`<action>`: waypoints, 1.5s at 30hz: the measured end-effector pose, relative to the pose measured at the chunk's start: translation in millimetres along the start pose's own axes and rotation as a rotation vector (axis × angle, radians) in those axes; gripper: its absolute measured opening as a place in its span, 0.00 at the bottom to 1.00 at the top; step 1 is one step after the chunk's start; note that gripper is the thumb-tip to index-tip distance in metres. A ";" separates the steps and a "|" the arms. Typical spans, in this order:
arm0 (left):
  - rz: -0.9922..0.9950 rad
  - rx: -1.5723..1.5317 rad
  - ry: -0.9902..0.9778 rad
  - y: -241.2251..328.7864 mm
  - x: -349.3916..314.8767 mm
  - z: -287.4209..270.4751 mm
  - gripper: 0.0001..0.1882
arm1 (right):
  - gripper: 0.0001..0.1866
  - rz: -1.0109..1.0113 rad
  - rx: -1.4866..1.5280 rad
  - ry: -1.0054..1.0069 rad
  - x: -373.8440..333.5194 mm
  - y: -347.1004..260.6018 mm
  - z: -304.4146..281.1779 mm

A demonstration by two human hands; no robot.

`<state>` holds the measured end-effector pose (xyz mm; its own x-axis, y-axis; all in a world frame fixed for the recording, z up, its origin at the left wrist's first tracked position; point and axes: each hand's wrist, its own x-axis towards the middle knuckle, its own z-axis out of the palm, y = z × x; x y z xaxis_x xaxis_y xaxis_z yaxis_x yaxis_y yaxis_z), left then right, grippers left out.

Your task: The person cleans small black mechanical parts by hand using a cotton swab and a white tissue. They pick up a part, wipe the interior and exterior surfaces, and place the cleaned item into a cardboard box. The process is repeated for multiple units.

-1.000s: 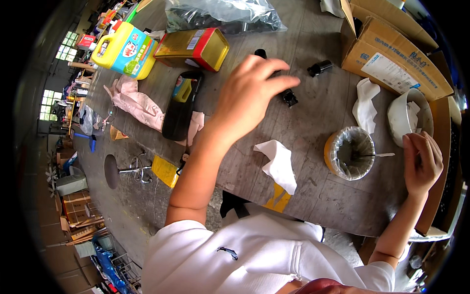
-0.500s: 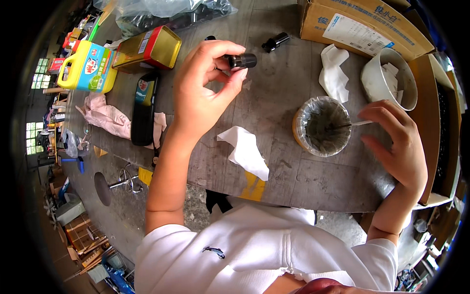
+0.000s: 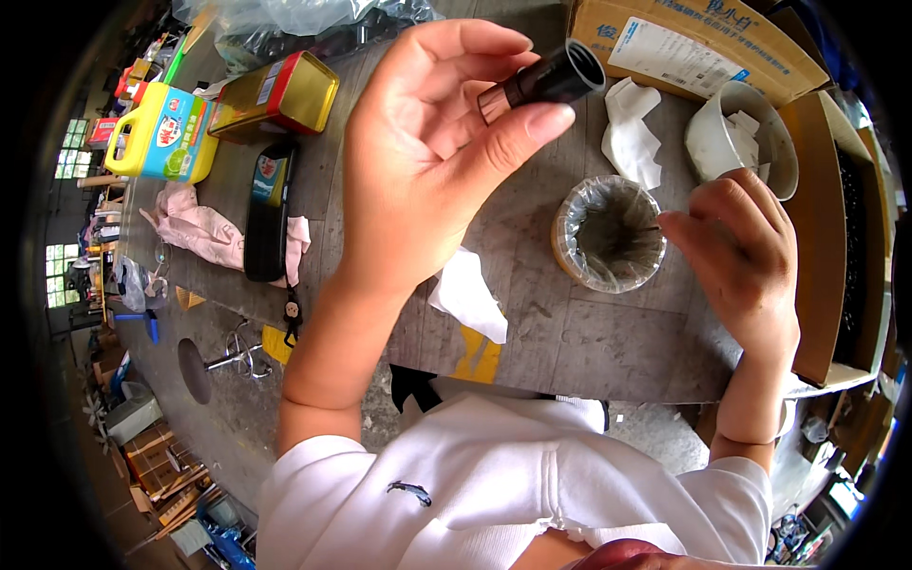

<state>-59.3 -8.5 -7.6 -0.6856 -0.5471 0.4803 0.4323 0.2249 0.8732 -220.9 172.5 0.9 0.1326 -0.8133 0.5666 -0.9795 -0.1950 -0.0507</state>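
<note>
My left hand point(image 3: 408, 180) is raised over the table, its thumb and fingers closed around a short black tube point(image 3: 560, 76). The tube's hollow end tilts up and to the right. To the right, my right hand point(image 3: 746, 252) pinches a thin stick point(image 3: 656, 227) at the near side of a cup lined with clear plastic point(image 3: 567, 261); most of the stick is hidden by the fingers. Dark grey stuff coats the inside of the cup. A white tissue point(image 3: 472, 299) lies below my left wrist, partly covered by it.
Another tissue point(image 3: 632, 128) and a white bowl point(image 3: 708, 142) with paper pieces lie beyond the cup. Cardboard boxes point(image 3: 817, 237) border the right side. At left stand a yellow jug point(image 3: 142, 133), a metal can point(image 3: 252, 104), a black case point(image 3: 268, 223) and a pink cloth point(image 3: 195, 223).
My left hand has come closer with the black tube and turned its hollow end up and rightward. My right hand has moved in to the cup's rim, its fingers closing further over the stick.
</note>
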 end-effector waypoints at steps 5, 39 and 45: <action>-0.283 -0.372 0.080 -3.0 -6.3 2.4 0.16 | 0.11 0.183 0.167 -0.004 0.0 8.6 1.4; -0.702 -0.828 -0.074 -17.7 -31.8 7.4 0.22 | 0.11 0.272 0.520 0.426 -8.3 3.3 8.1; -0.734 -0.819 -0.151 -14.8 -35.5 12.8 0.23 | 0.17 0.098 0.276 0.438 -7.1 -5.4 8.6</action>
<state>-48.8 17.9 -36.5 -0.9741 -0.2126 -0.0773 0.1103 -0.7447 0.6582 -215.3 174.6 -9.9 -0.0911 -0.5412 0.8359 -0.8999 -0.3146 -0.3018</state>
